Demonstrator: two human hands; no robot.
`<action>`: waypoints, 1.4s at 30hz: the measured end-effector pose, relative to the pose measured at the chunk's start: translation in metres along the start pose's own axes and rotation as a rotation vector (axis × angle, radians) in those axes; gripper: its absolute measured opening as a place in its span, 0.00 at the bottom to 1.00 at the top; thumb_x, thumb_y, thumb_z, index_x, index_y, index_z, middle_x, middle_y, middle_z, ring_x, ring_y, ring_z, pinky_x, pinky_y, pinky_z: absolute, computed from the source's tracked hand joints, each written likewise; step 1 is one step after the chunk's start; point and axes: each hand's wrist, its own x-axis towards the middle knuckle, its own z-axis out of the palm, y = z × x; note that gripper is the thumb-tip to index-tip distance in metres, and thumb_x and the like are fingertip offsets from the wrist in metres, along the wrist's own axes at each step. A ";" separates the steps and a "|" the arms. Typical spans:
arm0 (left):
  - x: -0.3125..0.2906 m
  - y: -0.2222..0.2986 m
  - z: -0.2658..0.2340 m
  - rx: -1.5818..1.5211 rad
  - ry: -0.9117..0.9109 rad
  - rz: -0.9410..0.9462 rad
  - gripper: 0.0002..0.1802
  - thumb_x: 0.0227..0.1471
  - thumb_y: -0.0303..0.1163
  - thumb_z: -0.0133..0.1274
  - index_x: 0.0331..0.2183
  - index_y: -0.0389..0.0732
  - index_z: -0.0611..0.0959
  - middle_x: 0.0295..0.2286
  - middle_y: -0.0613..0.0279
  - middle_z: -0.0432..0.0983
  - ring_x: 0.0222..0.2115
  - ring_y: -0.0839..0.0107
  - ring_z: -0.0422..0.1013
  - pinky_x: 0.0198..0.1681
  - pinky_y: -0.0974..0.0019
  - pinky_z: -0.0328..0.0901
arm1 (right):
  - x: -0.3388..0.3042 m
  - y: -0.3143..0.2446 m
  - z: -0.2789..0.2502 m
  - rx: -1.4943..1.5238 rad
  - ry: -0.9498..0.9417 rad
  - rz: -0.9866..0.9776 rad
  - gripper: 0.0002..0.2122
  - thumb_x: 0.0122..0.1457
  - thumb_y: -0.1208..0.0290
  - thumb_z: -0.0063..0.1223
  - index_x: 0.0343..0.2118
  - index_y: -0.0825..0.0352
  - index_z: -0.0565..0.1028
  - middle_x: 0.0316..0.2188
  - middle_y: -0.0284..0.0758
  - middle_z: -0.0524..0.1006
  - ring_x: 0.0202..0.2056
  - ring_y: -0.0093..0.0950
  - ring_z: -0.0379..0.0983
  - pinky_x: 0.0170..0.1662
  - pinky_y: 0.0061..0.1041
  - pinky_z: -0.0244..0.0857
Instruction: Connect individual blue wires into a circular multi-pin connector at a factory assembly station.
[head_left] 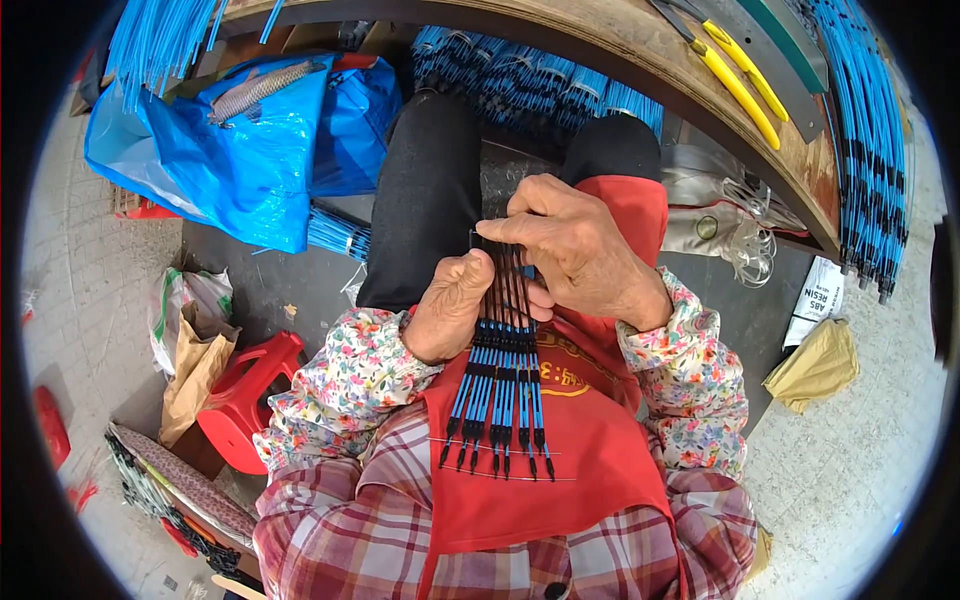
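A fanned row of thin blue-and-black wires lies over my red apron, its black-tipped ends spread toward my body. My left hand is closed round the row's far part, thumb on top and fingertips showing past its right side. Over the far ends my right hand bends in from the right. Its index finger reaches across and presses at the leftmost end, while the thumb is largely hidden. Two thin straight lines cross the row near the black tips.
A wooden bench curves across the far side, holding yellow-handled pliers and more blue wires. Blue bundles lie beneath it. A blue plastic bag and red stool stand left; a tan cloth lies right.
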 end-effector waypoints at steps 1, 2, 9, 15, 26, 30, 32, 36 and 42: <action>-0.001 0.000 -0.001 -0.016 -0.022 -0.003 0.32 0.57 0.55 0.36 0.47 0.34 0.68 0.36 0.53 0.75 0.34 0.65 0.76 0.39 0.66 0.73 | 0.000 0.000 0.001 0.003 -0.003 -0.003 0.16 0.40 0.86 0.49 0.36 0.70 0.77 0.25 0.37 0.68 0.27 0.32 0.67 0.28 0.27 0.63; -0.002 0.000 -0.001 -0.015 -0.015 0.002 0.32 0.57 0.55 0.36 0.47 0.34 0.68 0.36 0.53 0.75 0.34 0.65 0.76 0.39 0.66 0.73 | 0.000 0.000 0.003 0.017 -0.004 -0.004 0.16 0.41 0.86 0.49 0.37 0.70 0.76 0.26 0.38 0.68 0.28 0.32 0.68 0.29 0.27 0.64; 0.000 -0.002 0.014 0.167 0.058 -0.062 0.16 0.60 0.37 0.44 0.36 0.32 0.77 0.29 0.55 0.78 0.29 0.69 0.75 0.33 0.69 0.70 | 0.004 -0.016 0.001 0.022 0.005 -0.004 0.16 0.46 0.81 0.51 0.41 0.71 0.72 0.34 0.41 0.69 0.33 0.34 0.68 0.35 0.28 0.65; 0.008 -0.004 0.012 0.067 -0.031 -0.064 0.06 0.53 0.24 0.49 0.30 0.32 0.79 0.26 0.57 0.77 0.26 0.71 0.74 0.30 0.72 0.69 | 0.010 -0.024 0.004 -0.123 -0.131 0.181 0.18 0.48 0.75 0.54 0.44 0.70 0.69 0.37 0.42 0.69 0.35 0.36 0.68 0.38 0.29 0.64; 0.011 -0.005 -0.001 0.374 0.203 -0.158 0.15 0.46 0.19 0.49 0.41 0.31 0.75 0.42 0.58 0.73 0.45 0.70 0.68 0.46 0.69 0.64 | -0.008 0.011 0.054 -0.468 0.119 0.070 0.06 0.47 0.71 0.55 0.25 0.66 0.72 0.23 0.38 0.69 0.29 0.36 0.67 0.31 0.33 0.63; -0.026 0.003 -0.003 0.291 0.240 0.169 0.29 0.39 0.17 0.47 0.49 0.31 0.70 0.48 0.46 0.67 0.54 0.56 0.61 0.56 0.63 0.56 | -0.023 0.024 0.063 -0.488 0.114 0.115 0.05 0.50 0.72 0.54 0.23 0.68 0.73 0.23 0.39 0.70 0.29 0.38 0.69 0.30 0.33 0.66; -0.049 0.039 0.009 1.156 -0.031 0.324 0.38 0.36 0.15 0.46 0.55 0.36 0.64 0.54 0.45 0.60 0.58 0.52 0.54 0.59 0.59 0.51 | -0.036 0.033 0.070 -0.389 0.048 0.312 0.09 0.53 0.69 0.51 0.21 0.68 0.75 0.22 0.42 0.73 0.27 0.40 0.72 0.29 0.35 0.68; -0.056 0.041 0.020 1.415 -0.500 0.444 0.38 0.39 0.17 0.45 0.57 0.37 0.63 0.57 0.50 0.56 0.60 0.52 0.49 0.60 0.54 0.48 | -0.051 0.041 0.083 -0.325 -0.156 0.394 0.12 0.55 0.66 0.48 0.22 0.69 0.76 0.22 0.44 0.75 0.27 0.42 0.74 0.29 0.37 0.68; -0.037 0.023 0.025 1.158 -0.963 0.358 0.29 0.60 0.45 0.36 0.55 0.36 0.66 0.55 0.46 0.59 0.57 0.47 0.54 0.57 0.50 0.52 | -0.056 0.043 0.089 -0.326 -0.436 0.226 0.12 0.57 0.68 0.40 0.28 0.68 0.77 0.24 0.43 0.75 0.26 0.41 0.74 0.28 0.38 0.69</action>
